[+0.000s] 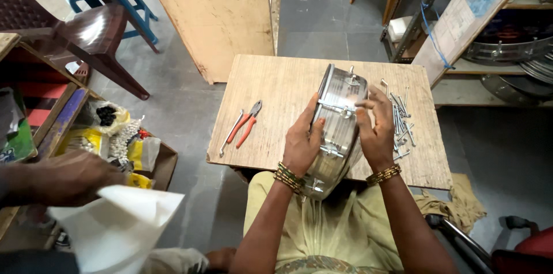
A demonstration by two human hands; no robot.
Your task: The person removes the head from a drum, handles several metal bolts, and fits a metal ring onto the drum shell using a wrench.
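A shiny metal drum shell [337,130] stands on its edge, leaning from my lap onto the small wooden table [276,95]. My left hand [302,138] presses flat against its left side and steadies it. On the right side my right hand [374,130] pinches a tension rod at a lug on the shell. A pile of metal rods and bolts [401,118] lies on the table just right of my right hand.
Red-handled pliers [246,124] and a spanner [230,134] lie on the table's left part. Another person's hand [69,179] holds white paper at lower left, above a box of small bags. A brown chair, a board and shelves with drum hoops stand around.
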